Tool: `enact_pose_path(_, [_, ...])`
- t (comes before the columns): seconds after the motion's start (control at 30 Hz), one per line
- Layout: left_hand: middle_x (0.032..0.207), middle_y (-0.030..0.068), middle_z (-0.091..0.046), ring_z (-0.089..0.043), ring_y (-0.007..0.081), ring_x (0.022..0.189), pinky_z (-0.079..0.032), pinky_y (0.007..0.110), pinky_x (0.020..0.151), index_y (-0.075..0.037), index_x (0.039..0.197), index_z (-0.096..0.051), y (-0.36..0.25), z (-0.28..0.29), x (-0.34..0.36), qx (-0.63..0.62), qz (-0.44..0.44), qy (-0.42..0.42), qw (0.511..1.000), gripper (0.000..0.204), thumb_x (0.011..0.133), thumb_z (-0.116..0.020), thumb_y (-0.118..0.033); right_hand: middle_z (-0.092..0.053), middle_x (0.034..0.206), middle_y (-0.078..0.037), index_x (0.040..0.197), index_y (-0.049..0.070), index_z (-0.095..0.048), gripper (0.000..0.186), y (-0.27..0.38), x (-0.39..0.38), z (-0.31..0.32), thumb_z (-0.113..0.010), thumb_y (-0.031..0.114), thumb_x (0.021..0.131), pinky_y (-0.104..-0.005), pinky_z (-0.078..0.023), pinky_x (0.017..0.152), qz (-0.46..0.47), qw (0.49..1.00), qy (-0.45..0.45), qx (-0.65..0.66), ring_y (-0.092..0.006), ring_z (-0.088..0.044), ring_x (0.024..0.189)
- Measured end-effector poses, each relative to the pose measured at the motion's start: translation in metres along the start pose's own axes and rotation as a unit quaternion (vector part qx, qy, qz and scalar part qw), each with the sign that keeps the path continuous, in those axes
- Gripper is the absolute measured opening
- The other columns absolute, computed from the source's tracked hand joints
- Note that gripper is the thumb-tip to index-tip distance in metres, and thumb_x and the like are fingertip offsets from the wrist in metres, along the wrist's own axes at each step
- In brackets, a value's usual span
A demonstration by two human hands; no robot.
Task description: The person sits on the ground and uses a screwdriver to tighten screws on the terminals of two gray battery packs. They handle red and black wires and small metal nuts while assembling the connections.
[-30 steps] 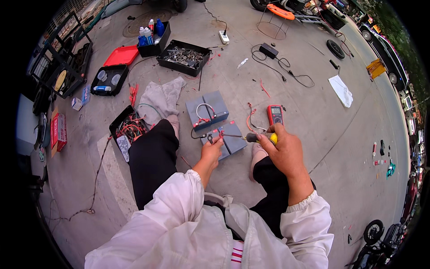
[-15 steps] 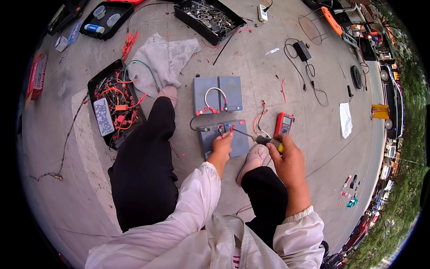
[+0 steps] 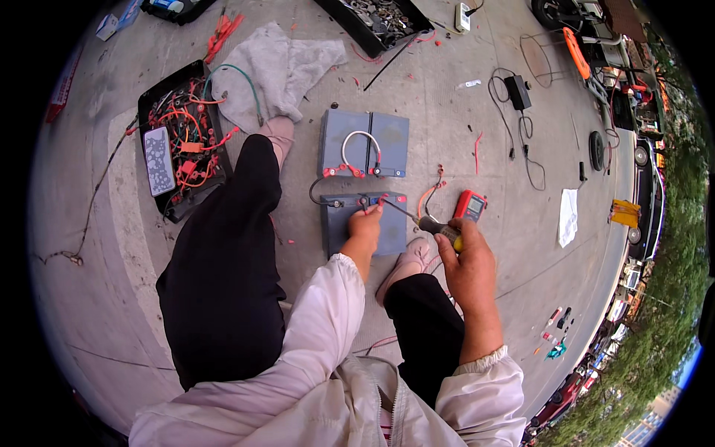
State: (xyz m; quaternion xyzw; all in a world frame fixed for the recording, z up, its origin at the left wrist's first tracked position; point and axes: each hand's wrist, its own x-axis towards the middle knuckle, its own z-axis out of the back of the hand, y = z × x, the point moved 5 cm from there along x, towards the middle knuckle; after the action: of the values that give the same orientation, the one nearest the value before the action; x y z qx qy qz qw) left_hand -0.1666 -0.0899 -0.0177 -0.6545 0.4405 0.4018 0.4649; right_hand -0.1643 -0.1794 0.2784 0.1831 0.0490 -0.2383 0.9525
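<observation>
Two grey batteries stand between my feet, the far battery (image 3: 346,134) and the near battery (image 3: 342,231). A white cable (image 3: 360,135) with red-sleeved ends arches over the far one, and a black cable (image 3: 313,190) joins the two at their left. My left hand (image 3: 365,229) is closed in a pinch at the near battery's far edge; a bit of red shows at its fingertips, but what they hold is hidden. My right hand (image 3: 471,264) grips a screwdriver (image 3: 439,226) with a dark and yellow handle. Its shaft slants left, the tip at the terminal beside my left fingertips.
A red multimeter (image 3: 471,205) lies right of the batteries, near loose wires (image 3: 428,195). At left, a black tray (image 3: 179,82) holds wires and a phone-like patterned case (image 3: 159,160). A grey cloth (image 3: 261,71), a metal-parts bin (image 3: 357,30) and a power adapter (image 3: 518,92) lie farther off.
The view has shifted, so the near things sit slightly lower left and the far bins higher. Both hands keep their places at the near battery, with the screwdriver still at the terminal.
</observation>
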Motion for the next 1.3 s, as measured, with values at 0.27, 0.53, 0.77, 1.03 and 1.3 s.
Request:
enact_pose_path(0.27, [0.068,-0.0028,-0.058,-0.044,0.0101,0.053,-0.033,0.029,0.047,-0.008,0.095,-0.072,0.007,0.002,0.011,-0.049,-0.016,-0.020,0.998,0.017,0.088,-0.071,-0.023,-0.064,0.090,-0.016,0.107,0.005,-0.057,0.030,0.002,-0.001,-0.002,-0.069,0.021,0.086,-0.0435,-0.049,0.070,0.025,1.000,0.008,-0.008,-0.0362,-0.062,0.084])
enact_pose_path(0.53, [0.084,0.0002,-0.066,-0.057,0.0117,0.075,-0.045,0.028,0.071,-0.005,0.095,-0.071,0.010,0.000,0.009,-0.086,-0.018,-0.033,0.996,0.014,0.087,-0.072,-0.016,-0.065,0.091,-0.017,0.107,0.004,-0.057,0.031,0.008,0.000,0.001,-0.069,0.022,0.086,-0.0431,-0.050,0.070,0.002,1.000,0.011,-0.016,-0.0369,-0.063,0.084])
enact_pose_path(0.77, [0.086,0.0003,-0.067,-0.058,0.0127,0.078,-0.045,0.028,0.074,-0.004,0.096,-0.071,0.007,0.001,0.005,-0.082,-0.010,-0.032,0.996,0.014,0.087,-0.071,-0.015,-0.068,0.089,-0.019,0.104,0.003,-0.059,0.033,0.006,-0.001,0.000,-0.068,0.031,0.087,-0.0438,-0.051,0.067,-0.066,0.997,0.014,-0.026,-0.0382,-0.065,0.080])
enact_pose_path(1.03, [0.084,-0.0004,-0.066,-0.057,0.0124,0.075,-0.045,0.028,0.071,-0.004,0.095,-0.071,0.006,0.000,0.006,-0.066,-0.010,-0.038,0.997,0.015,0.087,-0.072,-0.017,-0.066,0.074,-0.021,0.097,0.002,-0.062,0.038,0.003,0.001,-0.001,-0.065,0.039,0.089,-0.0474,-0.050,0.061,-0.113,0.991,-0.006,-0.067,-0.0410,-0.065,0.070])
enact_pose_path(1.3, [0.080,-0.0002,-0.066,-0.055,0.0124,0.069,-0.044,0.030,0.063,-0.006,0.094,-0.072,0.007,0.003,0.008,-0.053,0.000,-0.041,0.998,0.016,0.086,-0.073,-0.020,-0.066,0.072,-0.022,0.089,0.000,-0.065,0.039,-0.010,0.005,-0.003,-0.066,0.038,0.089,-0.0457,-0.050,0.061,-0.146,0.986,-0.019,-0.078,-0.0406,-0.065,0.069])
